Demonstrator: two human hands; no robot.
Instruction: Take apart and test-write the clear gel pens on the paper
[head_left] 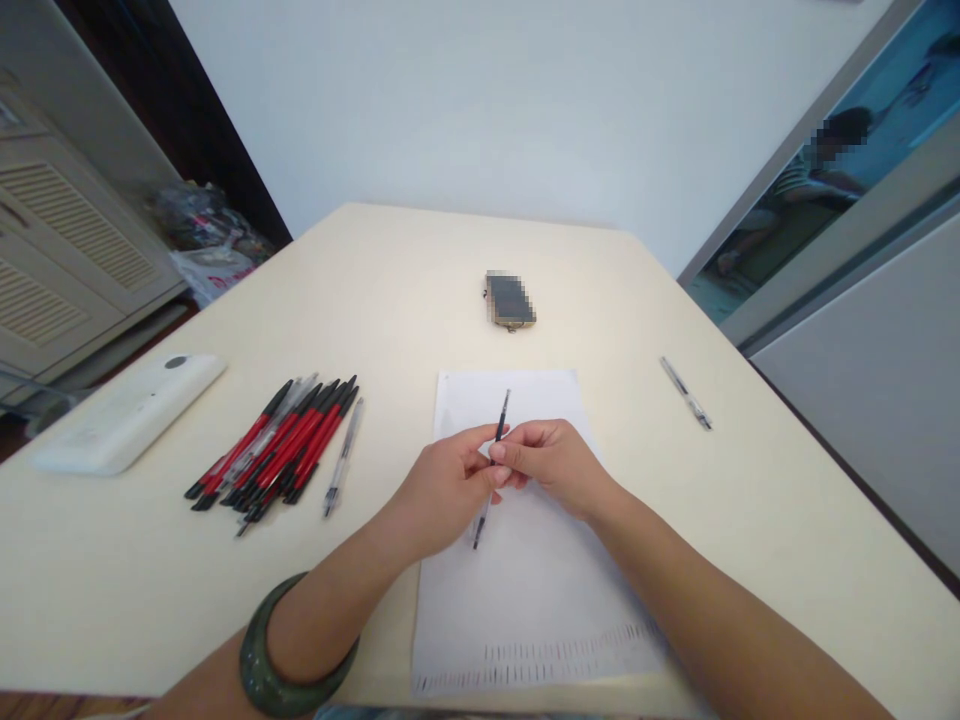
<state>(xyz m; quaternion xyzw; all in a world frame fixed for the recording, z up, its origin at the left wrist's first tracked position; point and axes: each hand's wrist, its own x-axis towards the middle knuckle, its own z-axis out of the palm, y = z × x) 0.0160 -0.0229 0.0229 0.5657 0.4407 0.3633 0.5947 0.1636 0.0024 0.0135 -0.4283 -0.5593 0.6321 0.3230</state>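
Pinching a slim dark-and-clear pen (pixel 503 416) between them, the fingers of the left hand (pixel 448 492) and right hand (pixel 553 465) meet above a white sheet of paper (pixel 517 600) at the middle of the tabletop's (pixel 600 290) near edge. The pen slants, its upper end toward the far edge. Rows of short strokes line the paper's bottom. A pile of red, black and clear pens (pixel 300 440) lies toward the left edge, a loose clear pen (pixel 345 455) just beside it; another clear pen (pixel 685 392) lies near the right edge.
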